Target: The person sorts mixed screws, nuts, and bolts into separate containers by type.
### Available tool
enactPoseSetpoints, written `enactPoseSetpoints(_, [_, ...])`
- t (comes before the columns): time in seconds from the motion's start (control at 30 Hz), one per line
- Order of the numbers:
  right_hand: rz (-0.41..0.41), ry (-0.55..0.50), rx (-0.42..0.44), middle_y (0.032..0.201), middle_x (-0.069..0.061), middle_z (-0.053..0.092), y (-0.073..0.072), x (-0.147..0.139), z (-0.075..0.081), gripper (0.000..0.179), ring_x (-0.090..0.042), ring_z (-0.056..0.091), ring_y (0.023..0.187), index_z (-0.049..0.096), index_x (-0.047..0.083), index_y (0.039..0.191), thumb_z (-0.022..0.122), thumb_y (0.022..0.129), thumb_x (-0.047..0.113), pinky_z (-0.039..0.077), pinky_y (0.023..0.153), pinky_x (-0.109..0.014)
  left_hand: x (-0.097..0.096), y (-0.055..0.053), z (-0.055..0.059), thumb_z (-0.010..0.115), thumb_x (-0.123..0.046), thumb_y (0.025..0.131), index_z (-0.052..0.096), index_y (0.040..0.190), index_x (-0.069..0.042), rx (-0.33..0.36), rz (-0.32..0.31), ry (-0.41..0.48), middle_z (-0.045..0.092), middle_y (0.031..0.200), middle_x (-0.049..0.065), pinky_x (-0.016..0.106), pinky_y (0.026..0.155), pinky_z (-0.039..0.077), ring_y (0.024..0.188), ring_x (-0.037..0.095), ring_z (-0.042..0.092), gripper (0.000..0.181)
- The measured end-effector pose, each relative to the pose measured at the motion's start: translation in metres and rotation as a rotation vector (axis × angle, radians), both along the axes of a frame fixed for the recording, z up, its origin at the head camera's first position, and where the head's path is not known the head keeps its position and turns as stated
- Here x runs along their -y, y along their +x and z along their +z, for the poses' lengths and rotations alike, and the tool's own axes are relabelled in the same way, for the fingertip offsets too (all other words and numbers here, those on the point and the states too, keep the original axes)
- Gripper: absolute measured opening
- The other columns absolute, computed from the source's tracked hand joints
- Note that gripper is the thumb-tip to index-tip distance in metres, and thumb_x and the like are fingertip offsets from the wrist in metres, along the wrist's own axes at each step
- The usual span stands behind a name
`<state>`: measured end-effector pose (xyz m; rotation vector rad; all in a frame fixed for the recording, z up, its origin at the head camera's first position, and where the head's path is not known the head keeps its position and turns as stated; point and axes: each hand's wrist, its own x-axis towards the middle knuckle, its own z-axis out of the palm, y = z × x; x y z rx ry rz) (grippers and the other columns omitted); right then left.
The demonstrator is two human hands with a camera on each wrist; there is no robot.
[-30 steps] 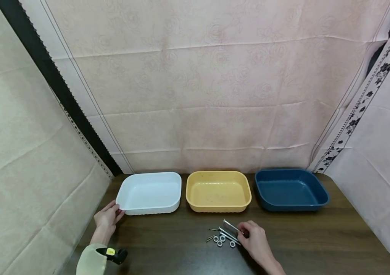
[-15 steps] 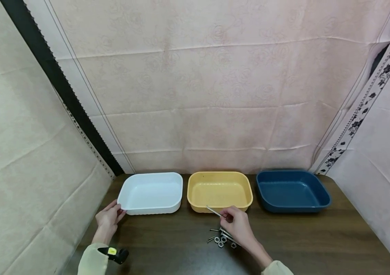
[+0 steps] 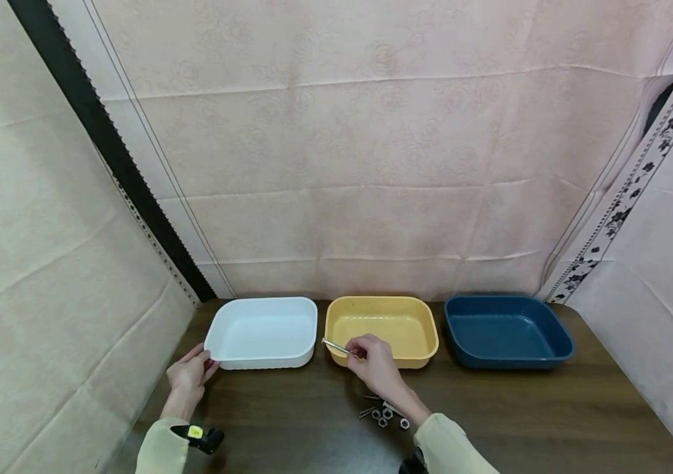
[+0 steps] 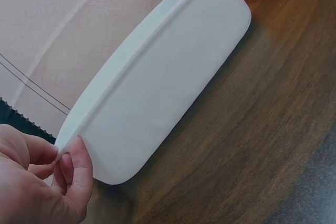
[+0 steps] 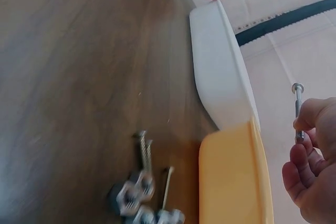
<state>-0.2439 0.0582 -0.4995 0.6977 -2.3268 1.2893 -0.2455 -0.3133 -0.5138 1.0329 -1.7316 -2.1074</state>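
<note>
At the left, my left hand (image 3: 187, 376) pinches the near-left corner of the white tray (image 3: 262, 364) by its rim, thumb and fingers on either side, as the left wrist view shows. My right hand (image 3: 376, 368) holds a long silver bolt (image 3: 335, 345) between thumb and fingers, over the front edge of the yellow tray (image 3: 422, 362). The bolt's round head points left, away from the fingers; in the right wrist view its threaded end is partly hidden in the grip. Below the right forearm lies a small pile of nuts (image 3: 388, 414) and screws (image 5: 143, 148).
A dark blue tray (image 3: 508, 362) stands right of the yellow one, all three in a row along the back of the brown wooden table (image 3: 550, 421). Pale cloth (image 3: 372, 164) hangs behind and on both sides.
My right hand has lifted the bolt from the pile and moved left and away from me, to the yellow tray's front edge. The left hand has stayed on the white tray.
</note>
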Motion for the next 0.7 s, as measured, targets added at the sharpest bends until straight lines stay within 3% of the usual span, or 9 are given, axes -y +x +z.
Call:
enactPoseSetpoints(0.3, [0.04, 0.039, -0.016, 0.074, -0.002, 0.06, -0.017, 0.039, 0.005, 0.008, -0.015, 0.057, 0.069, 0.071, 0.0, 0.081, 0.073, 0.076, -0.007, 0.05, 0.06, -0.022, -0.006, 0.001, 0.002, 0.057, -0.001, 0.099, 0.051, 0.144, 0.001, -0.011, 0.007, -0.015, 0.054, 0.132, 0.023, 0.026, 0.077, 0.059, 0.072, 0.008, 0.067, 0.046])
enactPoseSetpoints(0.57, [0.081, 0.09, 0.097, 0.076, -0.001, 0.06, -0.026, 0.07, 0.01, 0.005, -0.013, 0.054, 0.07, 0.072, 0.0, 0.085, 0.072, 0.081, -0.004, 0.05, 0.061, -0.022, -0.002, 0.002, -0.002, 0.057, 0.001, 0.097, 0.051, 0.143, 0.003, -0.034, 0.002, -0.014, 0.062, 0.115, 0.017, 0.027, 0.077, 0.059, 0.073, 0.008, 0.068, 0.046])
enactPoseSetpoints(0.7, [0.047, 0.123, 0.128, 0.074, 0.003, 0.059, -0.033, 0.085, 0.008, 0.005, -0.012, 0.054, 0.068, 0.073, 0.003, 0.085, 0.072, 0.081, -0.001, 0.048, 0.06, -0.021, -0.003, 0.005, 0.003, 0.056, 0.0, 0.098, 0.048, 0.145, 0.003, -0.034, -0.01, -0.009, 0.053, 0.133, 0.025, 0.026, 0.079, 0.059, 0.076, 0.008, 0.068, 0.048])
